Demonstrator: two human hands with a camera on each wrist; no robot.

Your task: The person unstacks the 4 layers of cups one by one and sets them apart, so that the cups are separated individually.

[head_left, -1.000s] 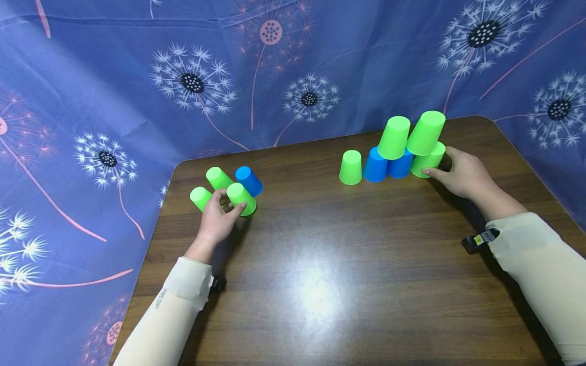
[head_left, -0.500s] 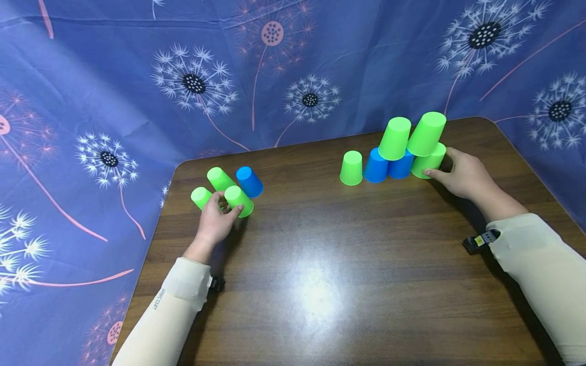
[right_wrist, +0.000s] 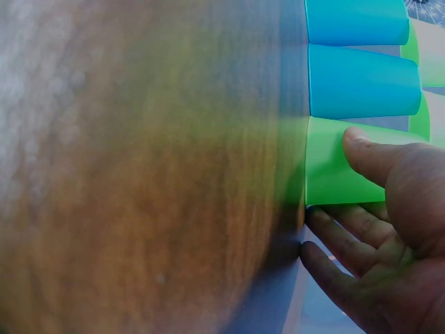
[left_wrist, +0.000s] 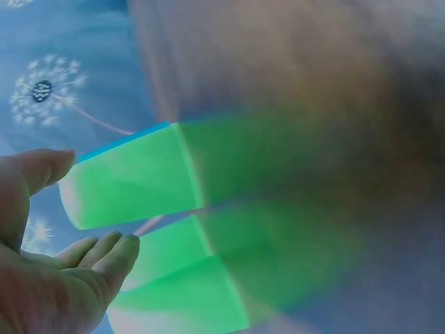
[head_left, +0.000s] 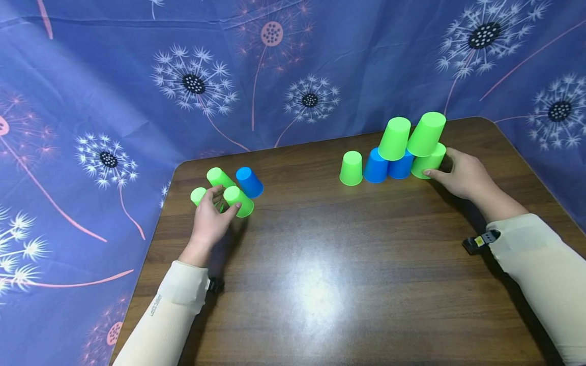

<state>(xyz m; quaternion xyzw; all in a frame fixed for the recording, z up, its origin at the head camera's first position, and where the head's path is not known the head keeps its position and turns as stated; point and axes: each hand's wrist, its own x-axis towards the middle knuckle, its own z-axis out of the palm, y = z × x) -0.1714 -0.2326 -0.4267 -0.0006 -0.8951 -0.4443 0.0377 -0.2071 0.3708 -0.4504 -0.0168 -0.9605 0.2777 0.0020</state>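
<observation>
At the left of the head view my left hand [head_left: 210, 222] is spread beside an upside-down green cup [head_left: 239, 202]. In the left wrist view its thumb is near that cup's narrow end and its fingers [left_wrist: 119, 261] are apart from the cup. Two more green cups and a blue cup [head_left: 250, 182] stand around it. On the right, my right hand [head_left: 467, 173] holds the lower end green cup [right_wrist: 341, 163] between thumb and fingers. Two blue cups [right_wrist: 361, 80] stand beside that cup in a row, with two green cups [head_left: 394, 138] on top.
A separate green cup [head_left: 351, 169] stands just left of the two-level stack. The brown wooden table [head_left: 293, 244] has a bright glare in front. A blue dandelion-print cloth [head_left: 256, 101] hangs behind and to the left of the table.
The left hand drew its green cup slightly left and toward me, then its fingers loosened and moved off it leftward. The right hand and the stack have stayed put.
</observation>
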